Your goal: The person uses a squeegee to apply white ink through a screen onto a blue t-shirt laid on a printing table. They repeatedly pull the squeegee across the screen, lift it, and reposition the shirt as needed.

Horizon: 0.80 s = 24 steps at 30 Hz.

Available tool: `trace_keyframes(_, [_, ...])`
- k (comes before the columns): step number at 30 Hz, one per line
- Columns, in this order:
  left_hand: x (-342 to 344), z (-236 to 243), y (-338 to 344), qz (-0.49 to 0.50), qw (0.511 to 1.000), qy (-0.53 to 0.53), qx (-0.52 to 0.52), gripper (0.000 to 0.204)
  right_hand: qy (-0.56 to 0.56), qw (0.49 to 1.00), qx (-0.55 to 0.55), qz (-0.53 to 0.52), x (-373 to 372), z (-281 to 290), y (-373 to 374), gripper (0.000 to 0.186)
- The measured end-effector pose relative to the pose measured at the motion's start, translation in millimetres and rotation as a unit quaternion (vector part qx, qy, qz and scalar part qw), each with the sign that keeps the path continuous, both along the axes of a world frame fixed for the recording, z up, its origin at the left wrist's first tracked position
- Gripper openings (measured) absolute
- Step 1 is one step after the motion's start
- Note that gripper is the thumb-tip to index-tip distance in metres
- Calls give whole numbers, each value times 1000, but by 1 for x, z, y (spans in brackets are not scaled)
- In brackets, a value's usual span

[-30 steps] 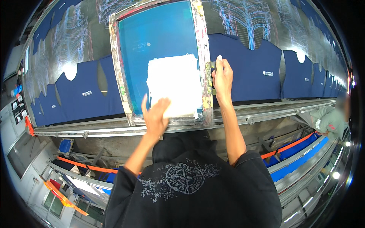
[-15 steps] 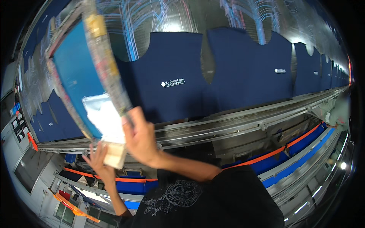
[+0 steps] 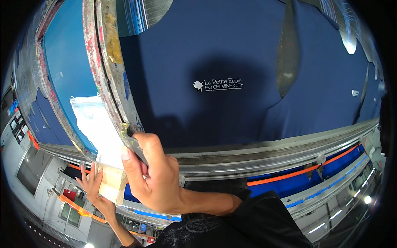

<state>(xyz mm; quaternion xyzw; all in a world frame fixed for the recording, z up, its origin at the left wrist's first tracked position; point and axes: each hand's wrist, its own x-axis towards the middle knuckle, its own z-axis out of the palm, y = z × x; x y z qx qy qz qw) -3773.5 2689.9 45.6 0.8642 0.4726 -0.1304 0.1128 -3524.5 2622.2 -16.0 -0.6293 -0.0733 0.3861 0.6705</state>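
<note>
Screen-printing frame [image 3: 94,49] at left of the scene, running from far edge to near, over the line of navy cloth on the table. Whether its underside touches the cloth: cannot tell. Rails crusted with red, yellow and white paint.

Works as a shallow tray. Floor is blue mesh [image 3: 68,45], bare across the far part; a thick white ink-like layer [image 3: 89,120] covers the near right portion, up against the right rail. Pale wooden block [image 3: 111,180] at the near end, tilted, its near end past the frame's edge.

Right hand [image 3: 155,177] closed around a dark handle [image 3: 135,145] on the frame's right rail, thumb on the left side, fingers curled. Left hand [image 3: 95,188] just left of the block, fingers spread and extended; thumb hidden, so cannot tell if it grips the block.

Right of the frame: navy cloth panel [image 3: 215,120], flat, small white leaf-and-lettering print [image 3: 218,84] mid-panel. Further right, a second navy panel [image 3: 326,82] bearing a small pale print.

Near side: metal table rail [image 3: 231,161]. Below it, blue trough-like slings [image 3: 285,188] edged by an orange strip [image 3: 285,175]; contents unreadable.
</note>
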Motion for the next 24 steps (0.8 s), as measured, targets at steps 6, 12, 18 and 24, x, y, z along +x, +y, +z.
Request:
trace_keyframes(6, [-4,-3,-4,12,1000,1,4,43,-8,1000,27,-13,1,-3,-1,26])
trace_keyframes(12, [2,-1,-8,11,1000,17,15,43,1,999,40,-18,-4,-4,-3,26])
trace_keyframes(18, [9,3,-2,-20,999,44,15,44,7,999,42,1,9,1,-6,24])
trace_keyframes(24, [15,21,-16,-61,998,21,19,43,-5,998,70,-2,30,24,-12,24])
